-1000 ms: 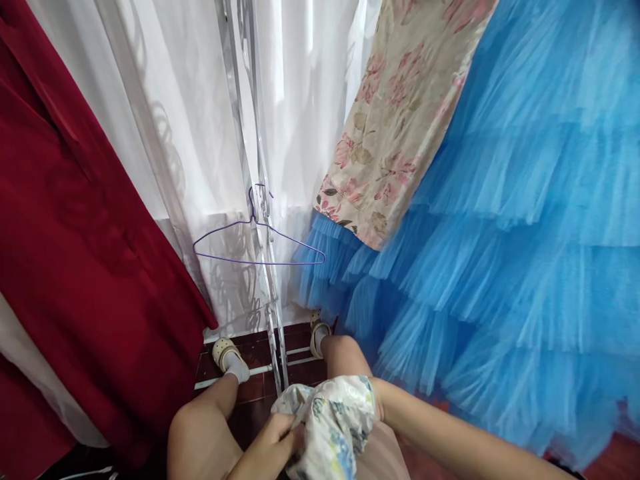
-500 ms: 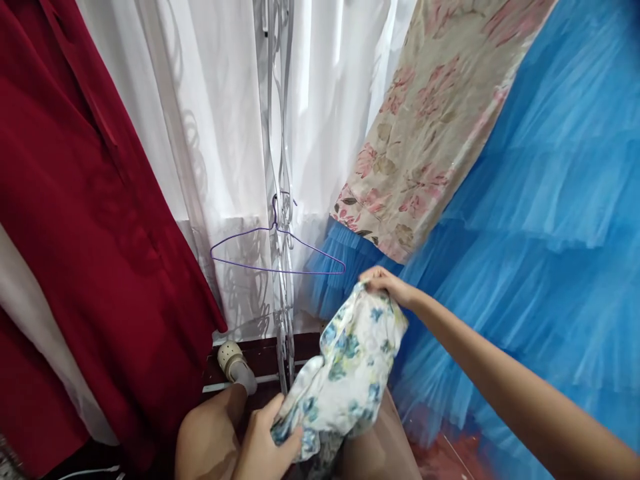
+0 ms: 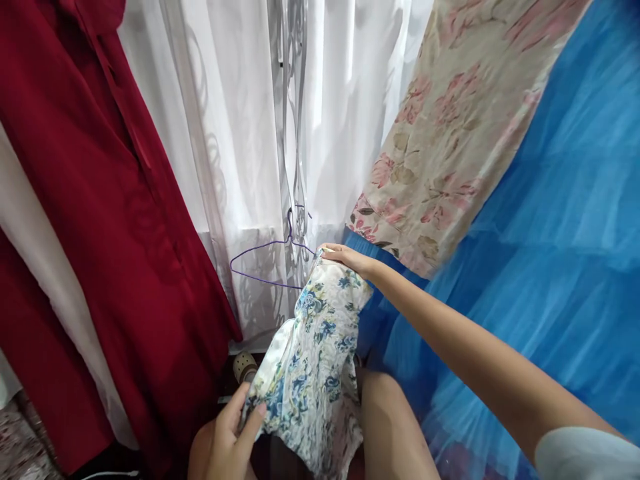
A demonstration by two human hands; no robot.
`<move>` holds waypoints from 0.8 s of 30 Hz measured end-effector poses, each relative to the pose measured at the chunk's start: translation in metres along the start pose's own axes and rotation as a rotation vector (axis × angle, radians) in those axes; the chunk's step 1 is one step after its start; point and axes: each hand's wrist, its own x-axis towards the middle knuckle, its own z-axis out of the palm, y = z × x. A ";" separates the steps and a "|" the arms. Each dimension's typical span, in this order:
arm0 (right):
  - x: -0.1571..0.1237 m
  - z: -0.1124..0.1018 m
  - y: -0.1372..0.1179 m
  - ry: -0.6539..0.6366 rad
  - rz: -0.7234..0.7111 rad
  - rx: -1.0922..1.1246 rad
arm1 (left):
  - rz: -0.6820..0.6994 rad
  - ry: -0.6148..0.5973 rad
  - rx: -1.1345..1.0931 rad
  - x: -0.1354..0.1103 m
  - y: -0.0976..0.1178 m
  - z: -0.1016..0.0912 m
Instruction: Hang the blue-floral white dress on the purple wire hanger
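While a flowered garment (image 3: 325, 333) fills the middle, a purple hanger (image 3: 265, 280) shows behind

As I see it, the garment slants over the person's legs (image 3: 395, 427). The left hand (image 3: 233, 430) pinches its near left edge between thumb and fingers; the right hand (image 3: 343, 255) pinches its far top. Partly covered, the hanger hangs at a pale stand (image 3: 290, 127). Red cloth (image 3: 155, 280) hangs left, blue ruffles (image 3: 550, 267) right.

Clothes room, shop or home unclear: blue ruffled skirt (image 3: 565, 267) hanging near white curtain (image 3: 240, 133), purple hanger (image 3: 265, 280) dangling from rack (image 3: 287, 100).
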 end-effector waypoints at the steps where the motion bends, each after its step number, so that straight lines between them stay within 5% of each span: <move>1: -0.002 -0.001 -0.001 -0.011 -0.002 0.004 | 0.019 -0.014 -0.008 0.007 -0.004 -0.011; 4: -0.009 -0.008 -0.010 -0.050 0.025 -0.015 | 0.152 -0.125 0.097 0.040 -0.007 -0.041; 7: -0.015 -0.014 -0.025 -0.105 0.071 -0.057 | 0.360 -0.214 0.439 0.094 -0.005 -0.073; 12: -0.021 -0.012 -0.041 -0.110 0.102 -0.101 | 0.387 0.072 0.653 0.196 0.024 -0.116; 15: -0.022 -0.007 -0.040 -0.135 0.131 -0.073 | 0.457 0.136 0.338 0.237 0.068 -0.110; 18: -0.024 -0.004 -0.031 -0.110 0.196 -0.025 | 0.418 0.096 0.062 0.254 0.107 -0.081; 21: -0.027 -0.008 -0.018 0.061 0.211 -0.163 | 0.300 0.163 0.189 0.257 0.122 -0.058; 24: -0.039 -0.016 -0.004 0.260 0.084 -0.303 | 0.210 0.335 0.339 0.253 0.117 -0.057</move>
